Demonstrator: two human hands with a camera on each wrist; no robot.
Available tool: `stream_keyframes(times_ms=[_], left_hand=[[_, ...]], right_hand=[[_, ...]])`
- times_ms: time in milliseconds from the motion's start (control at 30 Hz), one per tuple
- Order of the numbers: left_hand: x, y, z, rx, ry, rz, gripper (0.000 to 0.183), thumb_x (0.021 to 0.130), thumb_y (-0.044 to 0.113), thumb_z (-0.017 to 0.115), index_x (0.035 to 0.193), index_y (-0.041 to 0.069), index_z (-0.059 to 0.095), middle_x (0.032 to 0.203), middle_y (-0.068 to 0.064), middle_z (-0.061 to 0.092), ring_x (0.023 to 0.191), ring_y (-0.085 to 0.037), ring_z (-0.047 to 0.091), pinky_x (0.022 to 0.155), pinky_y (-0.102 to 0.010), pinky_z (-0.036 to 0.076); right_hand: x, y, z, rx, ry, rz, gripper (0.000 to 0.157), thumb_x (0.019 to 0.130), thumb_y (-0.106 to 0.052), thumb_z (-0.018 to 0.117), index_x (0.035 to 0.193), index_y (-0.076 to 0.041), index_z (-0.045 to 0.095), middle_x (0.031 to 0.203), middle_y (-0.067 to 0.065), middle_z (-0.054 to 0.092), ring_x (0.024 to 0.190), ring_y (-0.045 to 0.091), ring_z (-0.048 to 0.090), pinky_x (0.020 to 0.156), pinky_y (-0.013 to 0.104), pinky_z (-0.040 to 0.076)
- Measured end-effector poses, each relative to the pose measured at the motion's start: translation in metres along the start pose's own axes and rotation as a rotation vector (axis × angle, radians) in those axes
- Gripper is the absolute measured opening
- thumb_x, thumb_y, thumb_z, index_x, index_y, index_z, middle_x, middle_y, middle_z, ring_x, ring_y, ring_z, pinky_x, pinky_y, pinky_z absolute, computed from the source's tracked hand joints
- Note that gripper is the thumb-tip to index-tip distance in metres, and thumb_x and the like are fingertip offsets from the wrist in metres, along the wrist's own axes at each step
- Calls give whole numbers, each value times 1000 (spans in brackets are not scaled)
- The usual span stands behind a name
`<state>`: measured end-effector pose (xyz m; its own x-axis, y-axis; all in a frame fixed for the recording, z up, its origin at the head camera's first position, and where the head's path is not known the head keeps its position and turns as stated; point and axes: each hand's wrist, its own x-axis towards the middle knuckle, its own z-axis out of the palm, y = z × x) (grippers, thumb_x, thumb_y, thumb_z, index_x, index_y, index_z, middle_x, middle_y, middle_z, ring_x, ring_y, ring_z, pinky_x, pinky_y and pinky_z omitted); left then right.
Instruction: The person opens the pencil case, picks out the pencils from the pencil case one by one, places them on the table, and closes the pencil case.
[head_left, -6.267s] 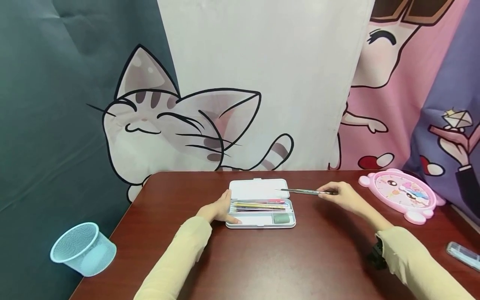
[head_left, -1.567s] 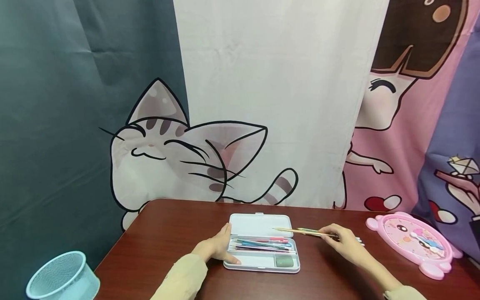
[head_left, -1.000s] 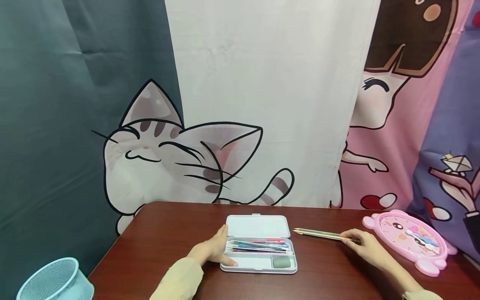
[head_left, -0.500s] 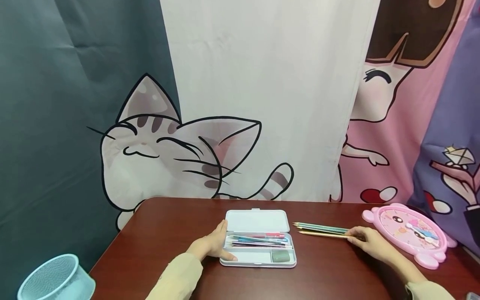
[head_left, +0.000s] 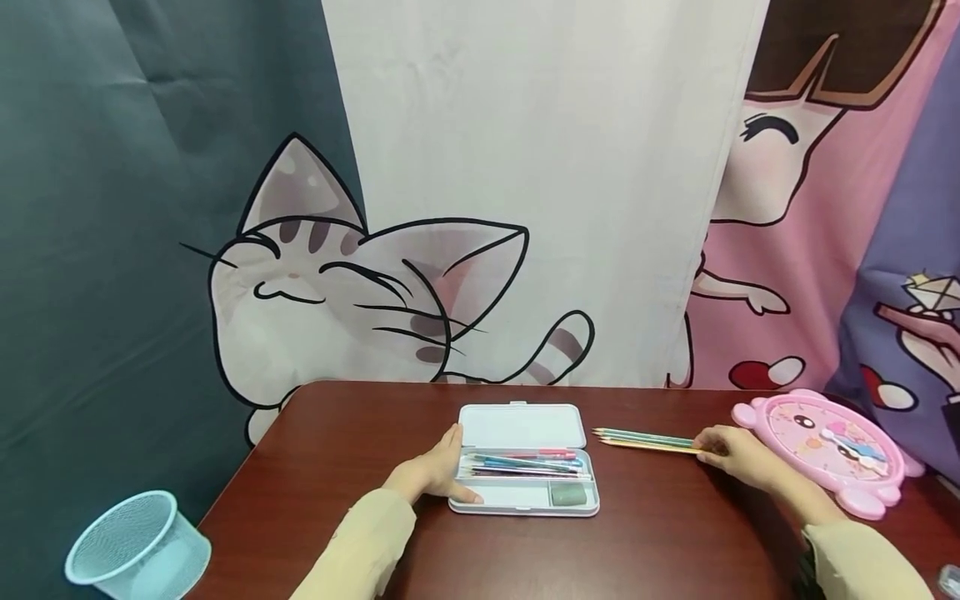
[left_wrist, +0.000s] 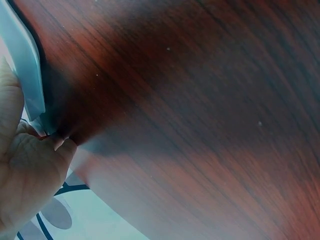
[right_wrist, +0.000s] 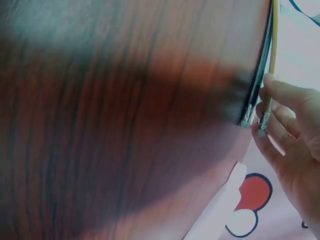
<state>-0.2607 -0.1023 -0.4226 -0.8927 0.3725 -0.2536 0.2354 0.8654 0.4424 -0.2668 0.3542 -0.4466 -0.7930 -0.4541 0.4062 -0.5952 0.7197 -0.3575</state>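
An open white pencil case (head_left: 517, 506) lies on the table, its lid tipped back. Several pencils and pens fill its rear compartment, and a grey-green eraser (head_left: 567, 494) sits at the front right. My left hand (head_left: 431, 473) grips the case's left end, thumb over the front compartment and fingers along the outer side. To the right of the case lie green pencils (head_left: 647, 436), tips toward it. My right hand (head_left: 731, 454) pinches a yellow pencil (head_left: 648, 446) near its back end, alongside the green ones. In the right wrist view, thumb and fingers hold that yellow pencil (right_wrist: 274, 50) beside dark-looking pencils.
A pink animal-shaped clock (head_left: 825, 450) lies just beyond my right hand. The light blue mesh basket (head_left: 138, 546) stands at the table's left edge. Printed curtains hang behind the table (head_left: 337, 433). Part of a small clear object (head_left: 948, 581) shows at the lower right.
My right hand has moved right from over the case lid, lowering the yellow pencil beside the green ones, then closer against them. My left hand stays at the case. The head view tilts slightly.
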Motion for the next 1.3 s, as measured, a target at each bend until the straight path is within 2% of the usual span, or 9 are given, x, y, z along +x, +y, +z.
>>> stream_keyframes(times_ms=[333,500,667,800,900,1000,1133,1300], left_hand=[[1,-1,1,-10,-21,-13,117,65,37,81,142,-11,7,150,-26,9,140,-34,15,112,-44,23],[2,0,0,-4,-36,-18,117,66,38,80,142,-10,6,150,-26,7,140,-33,13,112,-44,22],[6,1,-5,5,-47,-21,116,68,38,79,143,-9,4,151,-25,5,141,-32,11,113,-42,20],[7,1,-7,13,-63,-33,117,68,39,79,143,-9,3,151,-24,3,141,-31,10,113,-41,19],[7,1,-9,11,-69,-32,117,68,39,78,143,-9,2,152,-24,3,141,-31,9,114,-40,19],[8,1,-11,5,-76,-34,117,69,38,78,143,-8,1,152,-23,1,142,-30,8,114,-40,18],[9,0,-12,11,-91,-43,118,69,39,78,143,-8,-1,152,-22,0,142,-30,7,114,-40,17],[10,1,-12,7,-107,-38,117,70,40,76,143,-8,-2,152,-22,-1,142,-30,6,114,-40,17]], right_hand=[[4,0,5,-47,5,-86,23,60,8,74,67,-7,58,60,-6,50,58,-4,42,49,20,38],[9,-6,5,-45,16,-26,19,63,6,74,68,-6,60,61,-8,51,58,-5,42,50,21,38],[28,-27,7,9,32,1,13,68,3,73,73,-4,63,64,-6,55,61,-6,44,52,22,41],[46,-56,21,78,18,-24,10,71,1,72,76,-3,65,67,-4,58,63,0,49,54,24,44],[60,-79,33,118,-43,-21,8,74,-4,71,81,-4,66,73,-2,62,67,5,54,59,25,47],[73,-103,44,143,-146,-13,10,78,-8,69,88,-4,68,80,0,64,72,9,56,65,26,49],[87,-130,58,134,-261,-32,17,81,-13,67,94,-2,68,85,3,64,76,14,57,69,26,48],[96,-145,69,81,-333,-24,22,81,-13,67,98,1,67,89,6,64,82,16,61,73,30,51]])
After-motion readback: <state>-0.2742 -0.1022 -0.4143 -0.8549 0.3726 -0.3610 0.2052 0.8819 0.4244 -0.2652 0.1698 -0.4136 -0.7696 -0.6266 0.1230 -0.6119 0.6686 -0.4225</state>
